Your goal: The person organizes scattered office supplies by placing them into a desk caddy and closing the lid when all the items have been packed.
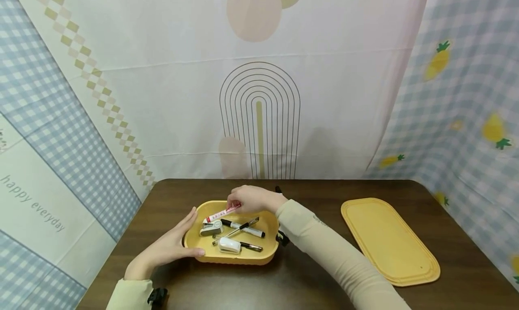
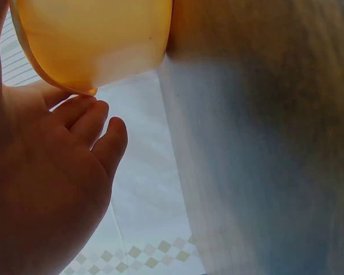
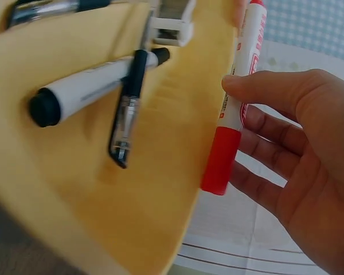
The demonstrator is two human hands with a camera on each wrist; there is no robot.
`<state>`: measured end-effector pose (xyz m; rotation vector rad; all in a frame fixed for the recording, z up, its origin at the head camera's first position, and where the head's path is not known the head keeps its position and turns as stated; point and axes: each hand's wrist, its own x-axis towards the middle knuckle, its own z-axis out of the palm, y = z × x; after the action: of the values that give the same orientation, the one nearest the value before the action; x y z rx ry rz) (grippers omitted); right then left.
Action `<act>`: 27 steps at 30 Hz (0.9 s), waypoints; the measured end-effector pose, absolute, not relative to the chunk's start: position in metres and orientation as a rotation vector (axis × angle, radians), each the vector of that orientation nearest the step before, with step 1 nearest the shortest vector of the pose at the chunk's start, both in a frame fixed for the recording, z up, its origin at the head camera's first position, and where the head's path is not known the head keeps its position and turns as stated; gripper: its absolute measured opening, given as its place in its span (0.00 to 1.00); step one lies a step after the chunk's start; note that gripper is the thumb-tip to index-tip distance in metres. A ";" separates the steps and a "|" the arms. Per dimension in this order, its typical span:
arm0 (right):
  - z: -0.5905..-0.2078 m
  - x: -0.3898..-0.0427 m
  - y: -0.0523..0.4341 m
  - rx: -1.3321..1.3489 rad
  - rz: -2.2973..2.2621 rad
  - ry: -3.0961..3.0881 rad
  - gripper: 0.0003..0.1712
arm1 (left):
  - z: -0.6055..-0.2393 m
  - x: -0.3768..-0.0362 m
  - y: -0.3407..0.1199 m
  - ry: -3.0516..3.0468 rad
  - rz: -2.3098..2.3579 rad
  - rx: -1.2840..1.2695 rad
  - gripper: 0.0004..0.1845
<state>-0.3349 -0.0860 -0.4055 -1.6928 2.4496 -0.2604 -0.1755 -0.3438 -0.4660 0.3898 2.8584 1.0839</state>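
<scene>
A yellow plastic box (image 1: 265,256) stands on the table. My left hand (image 1: 172,244) rests at its left end, thumb along the front rim and fingers spread toward the back. In the left wrist view the loosely bent fingers (image 2: 89,117) touch the box's outside. Between thumb and fingers, my right hand (image 1: 251,198) pinches a white marker with red ends (image 3: 241,97) over the far rim. Inside the box lie a black-and-white marker (image 1: 253,231), a clear pen with a black cap (image 3: 126,114), another black pen (image 1: 251,246), a white-and-grey stapler (image 1: 211,229) and a rounded white item (image 1: 229,245).
A flat yellow lid (image 1: 389,242) lies on the brown table (image 1: 320,206), right of the box and beyond the right forearm. Patterned cloth (image 1: 182,98) hangs behind the table and on both sides. A black wrist mount (image 1: 157,297) is on the left sleeve.
</scene>
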 end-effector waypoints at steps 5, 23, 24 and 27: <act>-0.411 -0.331 -0.086 -1.709 -0.202 2.432 0.07 | -0.466 -0.176 -0.344 2.861 1.076 0.387 0.62; -0.422 -0.311 -0.089 -1.676 -0.169 2.287 0.05 | -0.465 -0.175 -0.343 2.839 1.107 0.386 0.62; -0.422 -0.311 -0.090 -1.679 -0.166 2.289 0.04 | -0.465 -0.175 -0.343 2.838 1.108 0.385 0.62; -0.423 -0.309 -0.090 -1.677 -0.162 2.288 0.02 | -0.465 -0.175 -0.343 2.836 1.111 0.382 0.62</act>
<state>-0.3092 -0.0900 -0.4231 -1.6773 2.2884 -0.1624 -0.1750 -0.3431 -0.4647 0.3820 2.8359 1.1109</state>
